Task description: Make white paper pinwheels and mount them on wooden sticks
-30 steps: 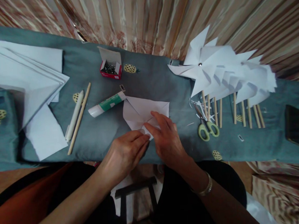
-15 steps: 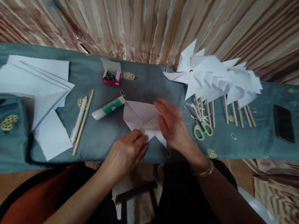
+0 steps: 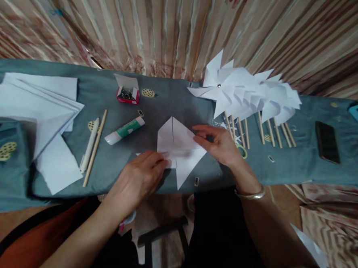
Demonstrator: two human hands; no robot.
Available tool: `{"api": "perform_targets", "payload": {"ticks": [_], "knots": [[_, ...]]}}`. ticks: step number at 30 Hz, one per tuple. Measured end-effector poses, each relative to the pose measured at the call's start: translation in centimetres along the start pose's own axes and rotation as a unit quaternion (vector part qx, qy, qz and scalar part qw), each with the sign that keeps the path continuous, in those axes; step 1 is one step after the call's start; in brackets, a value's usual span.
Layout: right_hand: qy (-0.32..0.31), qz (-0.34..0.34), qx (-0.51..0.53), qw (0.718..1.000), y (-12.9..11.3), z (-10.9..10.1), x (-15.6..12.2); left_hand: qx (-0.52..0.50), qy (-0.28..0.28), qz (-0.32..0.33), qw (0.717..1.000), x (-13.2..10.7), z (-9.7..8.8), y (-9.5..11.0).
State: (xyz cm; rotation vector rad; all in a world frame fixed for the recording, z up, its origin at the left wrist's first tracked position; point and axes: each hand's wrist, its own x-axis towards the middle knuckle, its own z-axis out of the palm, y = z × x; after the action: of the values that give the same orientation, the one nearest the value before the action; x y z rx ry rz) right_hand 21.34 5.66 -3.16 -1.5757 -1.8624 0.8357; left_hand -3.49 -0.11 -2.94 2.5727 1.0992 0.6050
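A white, partly folded paper square (image 3: 178, 150) lies on the teal cloth-covered table (image 3: 179, 97) in front of me. My left hand (image 3: 139, 177) presses its lower left part, fingers together on the paper near the centre. My right hand (image 3: 220, 143) holds the paper's right corner, fingers curled round the edge, and it covers most of the green-handled scissors (image 3: 242, 150). A glue stick (image 3: 124, 130) lies just left of the paper.
Several finished white paper pinwheels (image 3: 243, 91) on wooden sticks lie at the right. A stack of white sheets (image 3: 34, 106) is at the left, beside a white pen (image 3: 89, 145) and a wooden stick (image 3: 95, 148). A red box of pins (image 3: 127, 94) stands behind. A black phone (image 3: 327, 142) lies far right.
The paper has been turned on the table, one point now towards me. My right hand moved from the paper's centre to its right corner. My left hand stayed at the lower left.
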Motion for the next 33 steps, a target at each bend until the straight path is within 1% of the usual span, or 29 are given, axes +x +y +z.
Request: {"api": "perform_targets", "payload": {"ticks": [3, 5, 7, 9, 11, 13, 14, 15, 16, 18, 19, 21, 23, 26, 29, 33], "knots": [[-0.029, 0.035, 0.042, 0.998, 0.6, -0.6, -1.7, 0.055, -0.010, 0.000, 0.998, 0.3, -0.2, -1.1], [-0.063, 0.063, 0.042, 0.995, 0.4, -0.8, -3.0, 0.074, -0.009, -0.004, 0.997, 0.6, -0.4, -1.8], [-0.094, 0.084, 0.021, 0.992, -0.1, -0.9, -4.0, 0.093, 0.005, -0.005, 0.996, 1.0, -0.7, -2.2], [-0.089, 0.098, -0.029, 0.991, -0.7, -1.1, -4.7, 0.097, 0.020, -0.012, 0.995, 1.3, -0.8, -1.8], [-0.056, 0.097, -0.084, 0.990, -1.1, -1.2, -5.0, 0.087, 0.046, -0.017, 0.995, 1.4, -0.7, -0.8], [-0.012, 0.061, -0.115, 0.991, -1.3, -1.4, -5.1, 0.056, 0.052, 0.017, 0.997, 1.3, -0.2, 0.5], [0.004, 0.029, -0.120, 0.992, -1.4, -1.4, -5.1, 0.035, 0.041, 0.039, 0.998, 1.2, 0.1, 1.1], [0.011, -0.011, -0.114, 0.993, -1.4, -1.4, -5.1, 0.024, 0.017, 0.042, 0.999, 1.2, 0.4, 1.7], [0.008, -0.053, -0.102, 0.993, -1.5, -1.4, -5.1, 0.021, -0.002, 0.044, 0.999, 1.1, 0.8, 2.1], [-0.025, -0.119, -0.071, 0.990, -1.5, -1.1, -5.2, 0.022, -0.028, 0.033, 0.999, 1.0, 1.3, 2.6], [-0.047, -0.136, -0.058, 0.988, -1.5, -1.0, -5.2, 0.022, -0.034, 0.027, 0.999, 0.9, 1.6, 2.7], [-0.076, -0.147, -0.050, 0.985, -1.4, -0.6, -5.3, 0.018, -0.038, 0.020, 0.999, 0.8, 1.8, 2.7], [-0.092, -0.142, -0.048, 0.984, -1.1, -0.3, -5.3, 0.015, -0.037, 0.024, 0.999, 0.7, 1.9, 2.6], [-0.112, -0.119, -0.015, 0.986, -0.5, -0.4, -5.2, 0.023, -0.034, 0.040, 0.998, 0.5, 1.7, 2.6], [-0.130, -0.082, 0.047, 0.987, -0.2, -0.7, -5.0, 0.021, -0.033, 0.034, 0.999, 0.5, 1.5, 2.6], [-0.151, -0.036, 0.129, 0.979, -0.4, -0.8, -4.8, 0.002, -0.025, 0.020, 0.999, 0.5, 1.5, 2.5]]}}
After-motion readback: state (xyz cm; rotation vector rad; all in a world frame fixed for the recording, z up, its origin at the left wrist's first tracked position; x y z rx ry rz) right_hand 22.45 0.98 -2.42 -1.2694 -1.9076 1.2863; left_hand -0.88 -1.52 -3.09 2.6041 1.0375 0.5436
